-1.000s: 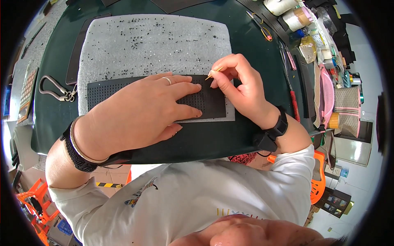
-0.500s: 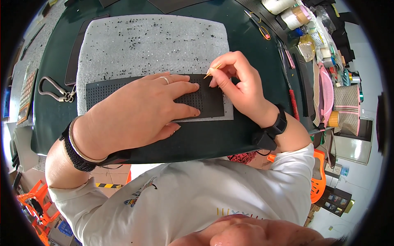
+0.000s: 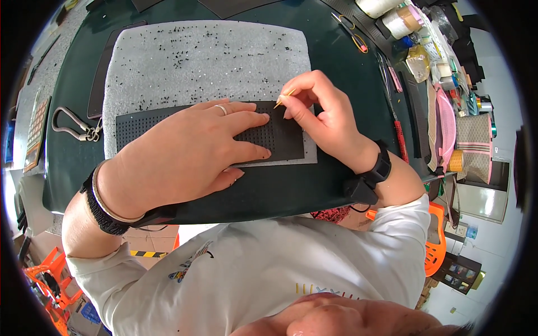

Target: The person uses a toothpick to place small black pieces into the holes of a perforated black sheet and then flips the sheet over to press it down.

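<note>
A black strip (image 3: 287,137) punched with rows of small holes lies along the near side of a white foam sheet (image 3: 210,61). Small black bits are scattered over the foam. My left hand (image 3: 193,143) rests flat on the strip, fingers spread and pointing right, covering its middle. In a pinch of thumb and forefinger, my right hand (image 3: 322,109) holds a toothpick (image 3: 278,104). Its tip points down at the strip's far edge, just beyond my left fingertips; whether it touches the strip I cannot tell.
Dark green tabletop (image 3: 269,193) surrounds the foam. A grey looped cord (image 3: 73,120) lies at the left, beside a dark flat panel (image 3: 98,89). Yellow-handled scissors (image 3: 358,42) and a red-handled tool (image 3: 400,140) lie at the right, near thread spools (image 3: 403,22).
My right hand has shifted slightly left with the toothpick, whose tip is now nearer my left fingertips. My left hand stays flat on the strip.
</note>
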Tool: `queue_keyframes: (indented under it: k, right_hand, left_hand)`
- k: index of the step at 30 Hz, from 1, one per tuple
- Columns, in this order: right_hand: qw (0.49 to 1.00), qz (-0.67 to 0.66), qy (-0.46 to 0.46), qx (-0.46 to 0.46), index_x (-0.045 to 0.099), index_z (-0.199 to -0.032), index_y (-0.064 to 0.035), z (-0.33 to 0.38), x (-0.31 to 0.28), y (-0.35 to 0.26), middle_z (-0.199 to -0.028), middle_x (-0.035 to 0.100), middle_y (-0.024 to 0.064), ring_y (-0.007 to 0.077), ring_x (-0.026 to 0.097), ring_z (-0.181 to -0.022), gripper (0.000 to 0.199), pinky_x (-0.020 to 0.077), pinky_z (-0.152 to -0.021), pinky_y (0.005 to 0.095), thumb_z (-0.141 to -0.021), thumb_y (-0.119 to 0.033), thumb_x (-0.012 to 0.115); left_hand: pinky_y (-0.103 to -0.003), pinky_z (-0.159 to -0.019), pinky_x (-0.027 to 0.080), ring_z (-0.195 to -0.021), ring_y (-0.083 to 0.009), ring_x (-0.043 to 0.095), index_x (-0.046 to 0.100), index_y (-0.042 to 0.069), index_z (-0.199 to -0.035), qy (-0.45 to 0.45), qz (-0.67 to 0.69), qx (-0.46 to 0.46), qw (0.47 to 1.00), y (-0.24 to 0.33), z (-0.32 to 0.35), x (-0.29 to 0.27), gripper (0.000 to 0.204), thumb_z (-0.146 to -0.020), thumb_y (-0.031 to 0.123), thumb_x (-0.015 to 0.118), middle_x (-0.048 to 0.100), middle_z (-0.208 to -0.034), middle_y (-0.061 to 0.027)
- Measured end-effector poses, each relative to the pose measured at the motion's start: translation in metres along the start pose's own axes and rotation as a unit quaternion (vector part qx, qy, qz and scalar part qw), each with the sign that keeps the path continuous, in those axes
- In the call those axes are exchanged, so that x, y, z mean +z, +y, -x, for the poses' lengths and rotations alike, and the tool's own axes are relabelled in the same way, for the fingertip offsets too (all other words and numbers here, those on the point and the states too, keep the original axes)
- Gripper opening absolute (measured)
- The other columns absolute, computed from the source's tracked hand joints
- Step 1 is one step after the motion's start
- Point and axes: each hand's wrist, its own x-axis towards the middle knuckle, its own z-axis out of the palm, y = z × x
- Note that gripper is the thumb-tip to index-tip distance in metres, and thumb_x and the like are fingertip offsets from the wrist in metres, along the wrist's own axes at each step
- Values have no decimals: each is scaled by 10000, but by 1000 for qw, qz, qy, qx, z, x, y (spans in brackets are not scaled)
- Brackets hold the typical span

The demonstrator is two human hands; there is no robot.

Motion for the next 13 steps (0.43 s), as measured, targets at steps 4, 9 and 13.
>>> queue_keyframes:
  k: [4, 9, 13]
  right_hand:
    - [1000, 13, -13, -2, 585, -1121, -31, -1, -5, 2, -1019, 678, 57, 99, 683, -784, 108, 528, -697, 228, -1040, -47, 654]
    - [997, -69, 20, 28, 583, -1138, -39, 3, -4, 3, -1010, 680, 48, 99, 685, -780, 122, 527, -689, 229, -1041, -54, 655]
    - [999, -19, -21, 23, 568, -1178, -50, 2, -7, 6, -1048, 682, 59, 113, 700, -821, 141, 544, -713, 236, -1052, -56, 633]
  left_hand:
    - [-466, -1159, 448, -1391, -370, 512, 726, 153, -1257, -3, 0, -1, 1000, 1, -3, 0, 421, -838, 140, 764, 556, -1486, -137]
    - [-469, -1153, 452, -1393, -372, 511, 725, 155, -1259, -7, 1, -3, 1000, 1, -7, -1, 426, -835, 139, 765, 557, -1486, -133]
    - [-468, -1152, 453, -1399, -374, 506, 726, 156, -1262, -8, 5, -5, 1000, 1, -7, 0, 427, -837, 139, 764, 555, -1491, -134]
